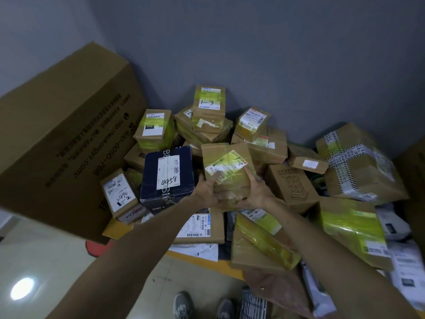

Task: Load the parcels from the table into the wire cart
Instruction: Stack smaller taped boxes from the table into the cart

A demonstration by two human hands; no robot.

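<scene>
parcels point(208, 104) are lying heaped against the wall, so the person is taking one from the near side. the left hand point(205, 191) and right hand point(256, 192) are clasping a taped box point(226, 171) from either side, steadying it over the pile. the table point(207, 261) is showing only a yellow edge. a grid point(253, 305) by the shoes point(184, 305) may be the cart, but it is cut off and proving hard to tell.
</scene>
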